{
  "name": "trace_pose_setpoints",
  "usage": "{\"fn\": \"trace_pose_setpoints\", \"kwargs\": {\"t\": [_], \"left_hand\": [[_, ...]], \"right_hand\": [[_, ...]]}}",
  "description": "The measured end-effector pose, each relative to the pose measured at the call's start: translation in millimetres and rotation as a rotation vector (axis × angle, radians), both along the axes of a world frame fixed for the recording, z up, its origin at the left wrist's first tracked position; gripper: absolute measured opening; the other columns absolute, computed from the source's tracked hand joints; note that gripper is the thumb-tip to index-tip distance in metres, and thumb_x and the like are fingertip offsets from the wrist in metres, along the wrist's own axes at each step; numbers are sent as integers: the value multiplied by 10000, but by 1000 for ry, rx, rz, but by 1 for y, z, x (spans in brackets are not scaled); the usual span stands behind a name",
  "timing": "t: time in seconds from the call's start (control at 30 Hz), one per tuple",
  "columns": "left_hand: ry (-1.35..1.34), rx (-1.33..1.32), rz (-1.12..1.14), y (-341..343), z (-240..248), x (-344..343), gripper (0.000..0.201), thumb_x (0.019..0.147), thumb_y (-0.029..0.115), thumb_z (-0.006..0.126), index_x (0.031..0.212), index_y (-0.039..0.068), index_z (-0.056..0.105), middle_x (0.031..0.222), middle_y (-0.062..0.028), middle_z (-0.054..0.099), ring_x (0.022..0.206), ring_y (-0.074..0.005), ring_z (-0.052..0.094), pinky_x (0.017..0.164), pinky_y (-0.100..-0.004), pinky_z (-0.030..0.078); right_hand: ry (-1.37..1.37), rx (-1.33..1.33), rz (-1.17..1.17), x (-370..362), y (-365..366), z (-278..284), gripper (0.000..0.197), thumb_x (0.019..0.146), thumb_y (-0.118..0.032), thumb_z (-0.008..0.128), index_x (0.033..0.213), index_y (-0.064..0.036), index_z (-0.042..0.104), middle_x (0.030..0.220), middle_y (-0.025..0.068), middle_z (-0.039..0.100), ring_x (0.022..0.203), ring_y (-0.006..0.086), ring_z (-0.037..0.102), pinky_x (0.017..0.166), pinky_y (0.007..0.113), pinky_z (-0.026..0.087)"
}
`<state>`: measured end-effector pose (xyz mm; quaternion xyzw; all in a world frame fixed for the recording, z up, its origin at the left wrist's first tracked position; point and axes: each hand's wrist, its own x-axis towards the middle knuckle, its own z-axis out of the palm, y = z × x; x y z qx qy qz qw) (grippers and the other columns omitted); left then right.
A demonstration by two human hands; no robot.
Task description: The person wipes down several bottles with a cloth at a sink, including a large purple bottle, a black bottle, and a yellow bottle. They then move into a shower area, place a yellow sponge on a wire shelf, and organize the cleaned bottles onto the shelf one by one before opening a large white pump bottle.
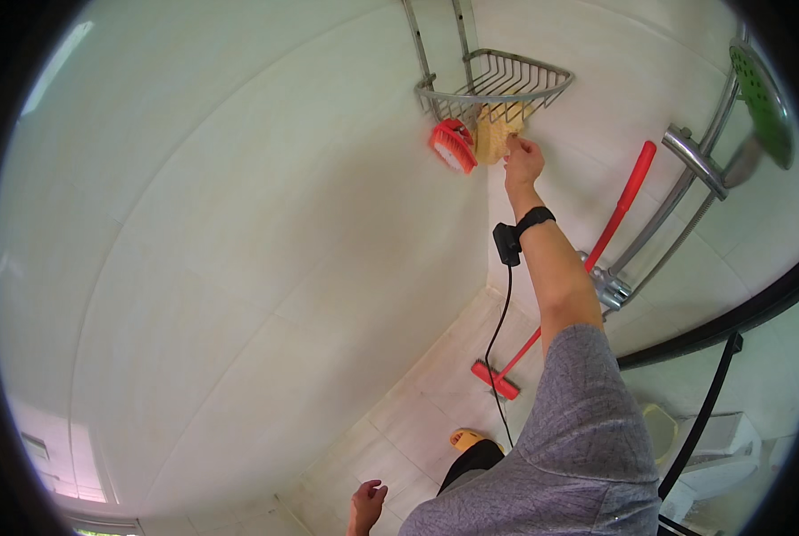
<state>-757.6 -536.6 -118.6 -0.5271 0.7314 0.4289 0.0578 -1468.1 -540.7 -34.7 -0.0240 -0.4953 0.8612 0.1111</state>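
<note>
Nearest you: your grey short sleeve (pixel 587 402). At 6 o'clock your left hand (pixel 366 507) is low, loosely curled and released, with nothing visible in it. At 5 o'clock, a yellow open slipper (pixel 464 438) on the pale tiled floor (pixel 417 397). Your right arm runs up past a black wrist strap with a box-shaped device (pixel 506 243), from which a thin black cable (pixel 489 335) drops.

Between 1 and 2 o'clock, your right hand (pixel 522 161) has its fingers drawn together at the right edge of a soft yellow cloth-like piece (pixel 491 143). A pinch looks likely; you cannot confirm it here.

Progress, as judged: your reach to the yellow piece is done; the piece hangs at 1 o'clock, not apart from the basket. Whether it is being placed or removed cannot be told. The red brush with white bristles (pixel 453 147), just beside it on the left, is in neither hand.

Containers: the triangular silver wire corner basket (pixel 551 87) sits above both. Yellow shows through its bars; inside or behind, unclear.

Farther out: a red long-handled floor brush (pixel 496 380), its head between 4 and 5 o'clock; a green-faced shower head (pixel 761 103) at 2 o'clock; a white toilet (pixel 716 456) at 4 o'clock.
</note>
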Motion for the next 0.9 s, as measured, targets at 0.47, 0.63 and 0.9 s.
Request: {"fn": "trace_pose_setpoints", "kwargs": {"t": [0.47,0.63,0.9], "left_hand": [[20,111,266,40,-15,48,293,776,185,642,972,-29,599,734,-89,638,635,-135,608,577,-257,509],[-73,109,327,72,-4,79,250,776,215,630,874,-13,657,684,-87,655,594,-122,609,573,-266,496],[-138,162,615,201,-26,193,236,774,235,625,790,6,681,625,-78,653,545,-114,600,558,-267,493]], "right_hand": [[-347,1310,1421,312,75,-266,156,650,-144,551,645,9,583,634,196,576,572,263,575,512,391,446],[267,1548,1934,420,95,-282,177,591,-127,584,676,16,643,673,217,606,620,315,614,532,405,463],[785,1642,2226,520,64,-232,212,697,-133,528,806,7,644,834,227,621,769,385,602,662,454,472]]}}
